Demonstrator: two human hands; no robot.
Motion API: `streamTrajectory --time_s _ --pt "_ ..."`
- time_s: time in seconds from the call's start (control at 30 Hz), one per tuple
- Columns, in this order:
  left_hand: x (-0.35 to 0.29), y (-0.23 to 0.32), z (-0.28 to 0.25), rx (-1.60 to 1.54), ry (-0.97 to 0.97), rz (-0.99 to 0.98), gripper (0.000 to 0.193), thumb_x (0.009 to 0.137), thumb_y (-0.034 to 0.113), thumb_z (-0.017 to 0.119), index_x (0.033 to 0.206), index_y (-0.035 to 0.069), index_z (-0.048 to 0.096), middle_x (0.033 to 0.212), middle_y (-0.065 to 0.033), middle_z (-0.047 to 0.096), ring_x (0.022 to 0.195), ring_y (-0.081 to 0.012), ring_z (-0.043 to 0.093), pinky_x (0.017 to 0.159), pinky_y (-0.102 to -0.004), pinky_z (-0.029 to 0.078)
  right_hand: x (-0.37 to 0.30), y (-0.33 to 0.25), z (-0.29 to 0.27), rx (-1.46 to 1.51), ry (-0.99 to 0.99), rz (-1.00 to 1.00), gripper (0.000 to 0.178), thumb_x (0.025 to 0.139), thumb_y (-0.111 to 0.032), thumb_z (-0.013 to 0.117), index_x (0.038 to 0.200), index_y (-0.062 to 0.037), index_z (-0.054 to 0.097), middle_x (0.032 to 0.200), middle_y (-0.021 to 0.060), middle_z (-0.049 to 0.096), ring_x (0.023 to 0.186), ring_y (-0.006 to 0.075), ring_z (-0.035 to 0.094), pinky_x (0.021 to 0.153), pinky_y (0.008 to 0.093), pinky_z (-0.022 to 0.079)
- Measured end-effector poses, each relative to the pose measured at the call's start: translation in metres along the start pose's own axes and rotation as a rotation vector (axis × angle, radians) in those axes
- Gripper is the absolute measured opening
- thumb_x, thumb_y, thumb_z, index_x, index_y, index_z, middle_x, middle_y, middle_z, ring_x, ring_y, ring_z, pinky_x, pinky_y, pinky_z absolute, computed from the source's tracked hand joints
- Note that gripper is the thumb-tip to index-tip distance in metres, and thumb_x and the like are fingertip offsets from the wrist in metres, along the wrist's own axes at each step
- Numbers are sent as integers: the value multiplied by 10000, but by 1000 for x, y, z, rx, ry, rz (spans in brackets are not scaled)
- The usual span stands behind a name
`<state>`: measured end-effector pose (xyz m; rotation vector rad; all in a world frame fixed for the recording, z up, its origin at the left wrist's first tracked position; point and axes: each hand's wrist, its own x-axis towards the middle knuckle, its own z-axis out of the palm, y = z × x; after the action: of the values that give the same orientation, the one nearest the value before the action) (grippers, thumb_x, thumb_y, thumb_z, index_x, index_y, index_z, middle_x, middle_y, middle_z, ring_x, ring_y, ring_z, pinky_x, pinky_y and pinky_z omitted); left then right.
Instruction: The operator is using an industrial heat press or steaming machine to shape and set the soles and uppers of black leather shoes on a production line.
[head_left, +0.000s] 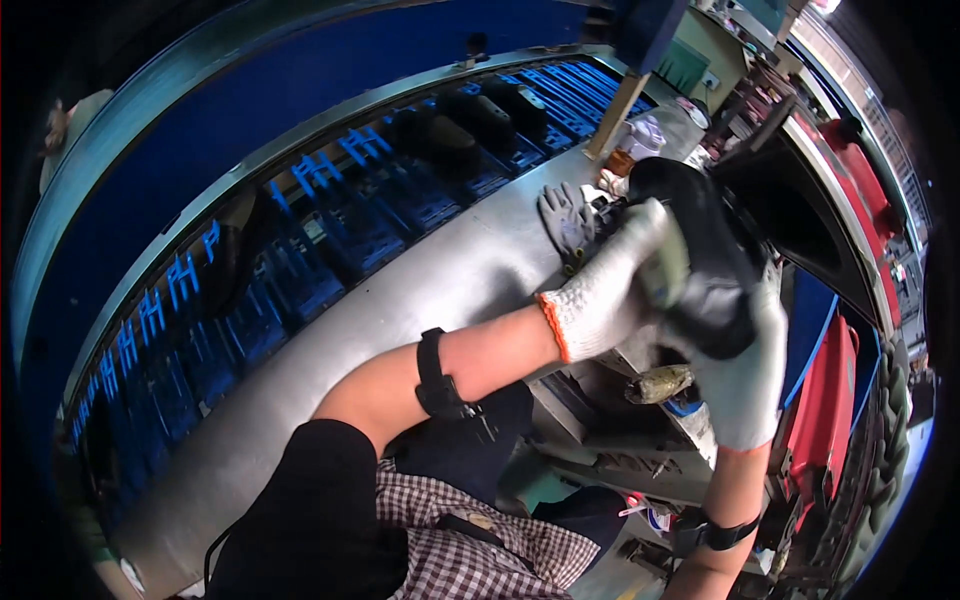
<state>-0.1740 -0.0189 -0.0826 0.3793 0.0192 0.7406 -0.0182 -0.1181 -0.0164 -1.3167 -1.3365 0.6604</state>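
Observation:
A glossy black, elongated, curved piece (715, 285) is held up at the right of the head view. Its exact kind is unclear because of motion blur. My right hand (745, 375), in a white knit glove, grips its lower right side. Against its left face, my left hand (605, 295), gloved in white with an orange cuff, closes on a pale green pad-like thing (668, 265), also smeared. Some left fingertips are hidden behind it. Below the hands lies a tool with a worn, yellowish rounded end (660, 384).
A metal ledge (400, 290) runs along a blue-lit slatted machine bed (310, 230) bearing dark pieces (440, 135). A grey glove (567, 222) lies on the ledge, near a wooden post (617, 115). Red panels (825, 410) stand at the right.

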Motion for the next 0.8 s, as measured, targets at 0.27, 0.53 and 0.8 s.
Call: streamTrajectory --time_s 0.27,0.53,0.8 --pt "-55 91 -61 339 754 374 358 869 294 724 1146 74 669 1054 -75 700 976 -226 689 913 -392 566 -43 -21 -4 -182 5 -209 744 1053 -456 489 1571 58 341 1537 246 481 1449 342 466 1184 472 370" --pt "-10 241 -234 713 1177 580 271 784 316 786 930 96 726 1003 -86 708 948 -216 651 882 -384 502 -87 12 -106 -110 584 -175 554 1120 -318 399 1542 41 383 1457 217 534 1363 290 521 1160 420 411" --pt "-25 277 -327 1055 1566 593 750 898 659 661 1304 28 643 1380 -198 630 1286 -323 569 1152 -395 370 -87 29 -73 -151 595 -94 518 1122 -294 401 1517 41 420 1408 196 565 1304 270 566 1130 403 438"
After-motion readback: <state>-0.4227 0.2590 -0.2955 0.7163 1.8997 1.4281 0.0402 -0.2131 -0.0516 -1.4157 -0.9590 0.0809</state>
